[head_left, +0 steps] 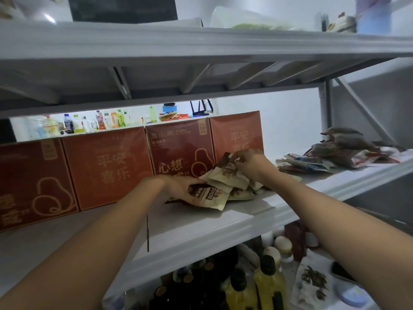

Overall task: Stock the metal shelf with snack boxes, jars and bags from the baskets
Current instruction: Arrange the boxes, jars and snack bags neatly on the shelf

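A loose pile of beige and brown snack bags [225, 184] lies on the middle white metal shelf [201, 227], in front of several red snack boxes [107, 166] lined along the back. My left hand [181, 189] grips the lower bags of the pile from the left. My right hand [248, 162] reaches over the pile and pinches the top edge of an upright bag against the box behind.
More mixed snack bags [335, 153] are heaped at the right end of the same shelf. The shelf below holds bottles and jars [268, 276]. Drink bottles [100, 121] stand behind the boxes. The upper shelf beam [201, 43] spans overhead.
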